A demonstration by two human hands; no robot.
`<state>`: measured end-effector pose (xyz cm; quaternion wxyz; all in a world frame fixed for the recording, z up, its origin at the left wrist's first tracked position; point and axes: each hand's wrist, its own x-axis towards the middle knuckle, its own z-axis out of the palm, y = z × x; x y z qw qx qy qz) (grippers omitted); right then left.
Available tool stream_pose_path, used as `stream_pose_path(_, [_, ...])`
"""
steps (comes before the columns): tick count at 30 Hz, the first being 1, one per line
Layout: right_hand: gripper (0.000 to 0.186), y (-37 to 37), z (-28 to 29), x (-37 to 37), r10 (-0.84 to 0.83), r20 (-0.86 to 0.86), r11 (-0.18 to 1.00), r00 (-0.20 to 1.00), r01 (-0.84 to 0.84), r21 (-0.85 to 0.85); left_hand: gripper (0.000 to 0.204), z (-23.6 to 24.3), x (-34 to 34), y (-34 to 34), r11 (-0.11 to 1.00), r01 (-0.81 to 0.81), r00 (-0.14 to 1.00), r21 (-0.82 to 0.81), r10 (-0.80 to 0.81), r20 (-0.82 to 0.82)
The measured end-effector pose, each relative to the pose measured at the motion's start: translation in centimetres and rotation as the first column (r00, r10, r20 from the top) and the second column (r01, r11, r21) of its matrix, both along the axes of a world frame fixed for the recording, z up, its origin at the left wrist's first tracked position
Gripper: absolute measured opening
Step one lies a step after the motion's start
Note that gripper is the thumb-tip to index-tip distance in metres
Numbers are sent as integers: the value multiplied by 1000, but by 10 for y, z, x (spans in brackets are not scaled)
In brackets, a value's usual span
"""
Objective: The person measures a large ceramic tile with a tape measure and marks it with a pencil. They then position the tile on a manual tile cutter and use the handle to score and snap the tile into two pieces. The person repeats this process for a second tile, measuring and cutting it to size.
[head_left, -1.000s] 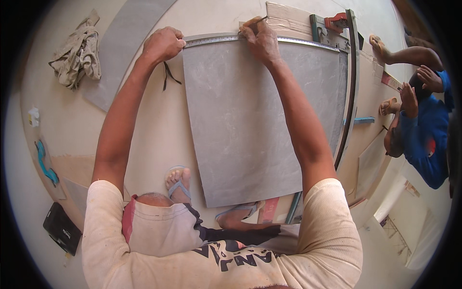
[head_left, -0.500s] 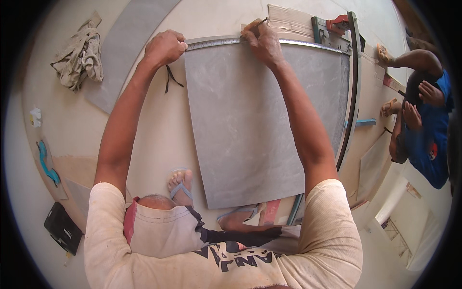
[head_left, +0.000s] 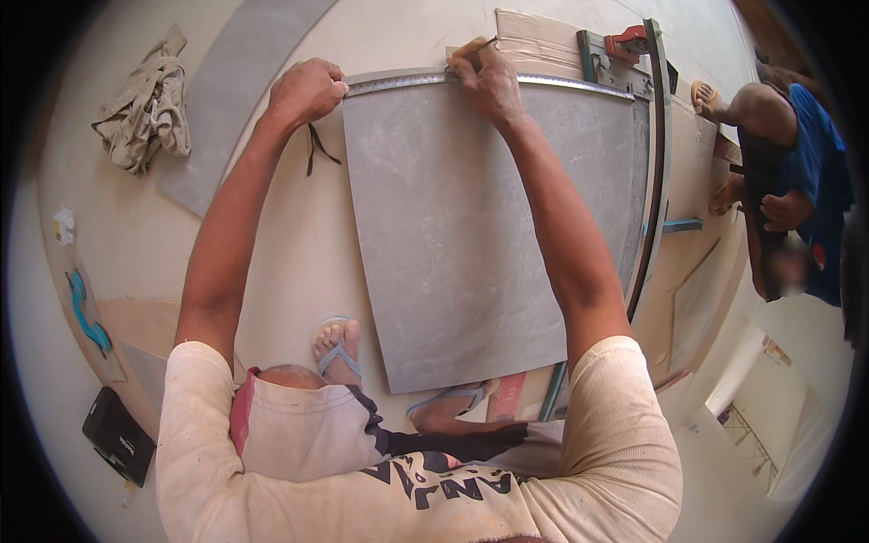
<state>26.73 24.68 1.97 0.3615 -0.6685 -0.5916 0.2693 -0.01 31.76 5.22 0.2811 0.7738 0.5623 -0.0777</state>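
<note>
A large grey tile [head_left: 462,244] lies in front of me, its right side under the black rail of a tile cutter [head_left: 654,172]. Along its far edge stretches a metal tape measure [head_left: 398,82]. My left hand [head_left: 310,90] is closed on the tape at the tile's far left corner; a black strap [head_left: 319,149] hangs just below that hand. Partway along the tape, my right hand [head_left: 491,83] pinches a thin dark pencil-like stick [head_left: 490,42] and rests against the tape and tile edge. The stick's lower end is hidden by the fingers.
At the right a person in a blue shirt [head_left: 819,181] crouches beyond the cutter. Cardboard [head_left: 540,41] lies past the tile. A crumpled cloth [head_left: 145,118], another grey tile [head_left: 235,81], a turquoise tool [head_left: 86,312] and a black case [head_left: 118,437] are at the left.
My hands keep their places on the tape and tile; the whole view has shifted slightly. The person at the right has leaned forward and lowered their hands.
</note>
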Motion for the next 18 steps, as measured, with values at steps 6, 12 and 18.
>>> stream_pose_path(6, [13, 0, -3, 2, 4, -95, 999, 995, -8, -42, 36, 11, 5, -2, 999, -25, 999, -25, 24, -26])
stream_pose_path(12, [14, 0, 0, -4, -15, -85, 1000, 996, 16, 12, 38, 1, 2, -1, 999, -33, 999, -10, 33, -3])
stream_pose_path(18, [15, 0, 5, 1, 12, -46, 998, 999, -15, -64, 39, 11, 4, -2, 999, -41, 999, -36, 41, 1])
